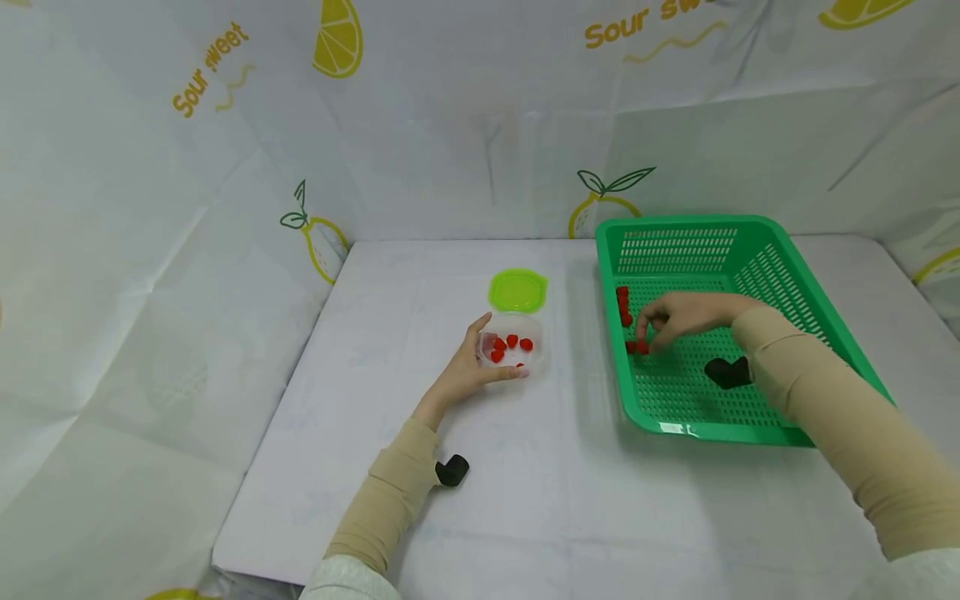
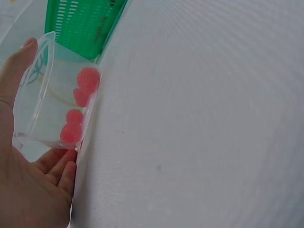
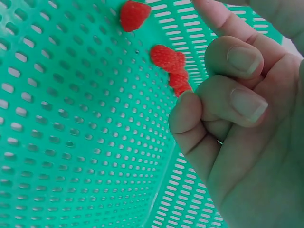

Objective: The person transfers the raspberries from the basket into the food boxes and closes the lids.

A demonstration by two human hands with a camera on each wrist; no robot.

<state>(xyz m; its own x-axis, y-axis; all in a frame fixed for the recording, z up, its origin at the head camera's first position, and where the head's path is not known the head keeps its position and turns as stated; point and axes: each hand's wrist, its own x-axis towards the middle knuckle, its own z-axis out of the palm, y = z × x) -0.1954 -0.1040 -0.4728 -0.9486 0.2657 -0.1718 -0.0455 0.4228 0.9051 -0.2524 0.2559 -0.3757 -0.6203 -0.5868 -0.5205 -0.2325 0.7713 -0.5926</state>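
My left hand (image 1: 463, 371) grips a clear plastic container (image 1: 538, 357), thumb on one side and fingers on the other. Several red raspberries (image 2: 88, 80) lie at its bottom in the left wrist view. My right hand (image 1: 686, 312) reaches down inside the green basket (image 1: 611, 333), near its left wall. Between thumb and index finger it pinches a raspberry (image 1: 642, 347); those fingertips are out of frame in the right wrist view. Beside it lies another raspberry (image 3: 134, 15). A short row of raspberries (image 1: 623, 305) sits farther back along the basket's left wall.
A bright green lid (image 1: 517, 290) lies flat just behind the container. The white-covered table (image 1: 487, 533) meets a patterned white cloth (image 1: 465, 125) at the back. The basket's raised, slotted walls surround my right hand.
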